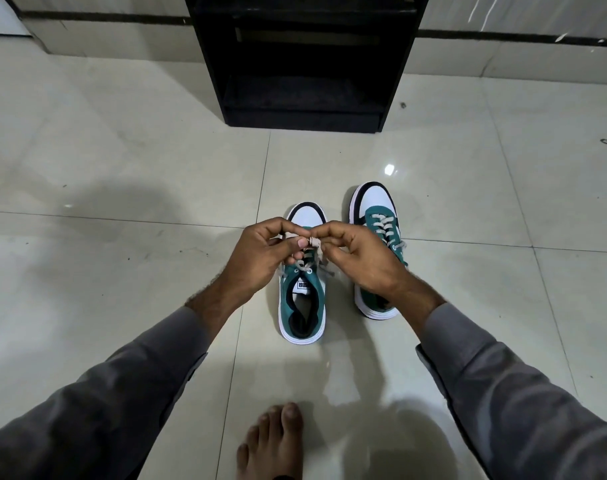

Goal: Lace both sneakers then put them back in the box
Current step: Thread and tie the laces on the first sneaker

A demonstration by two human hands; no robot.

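- Both sneakers stand on the tiled floor, toes pointing away from the person, side by side but not touching.
- The right sneaker looks laced already: its lace crosses up the tongue through the eyelets. Its heel is partly hidden behind the person's right wrist.
- The left sneaker is the one in hand. Its lace runs up from the top eyelets into the fingers.
- The left hand is curled nearly closed, thumb and forefinger pinching a bit of lace over the tongue.
- The right hand is likewise curled, fingertips pinching the lace right against the left hand; the two hands touch above the shoe.
- I'd judge this to be the end of lacing the second shoe: tying or tightening at the top. Whether a knot is formed I cannot tell; the fingers hide it.
- Next calls for pulling the ends snug and even without dragging the shoe across the floor.
- No shoebox shows. A dark open cabinet stands beyond the shoes, well apart; whether that serves as the box I cannot say.
- A bare foot rests near the bottom edge.
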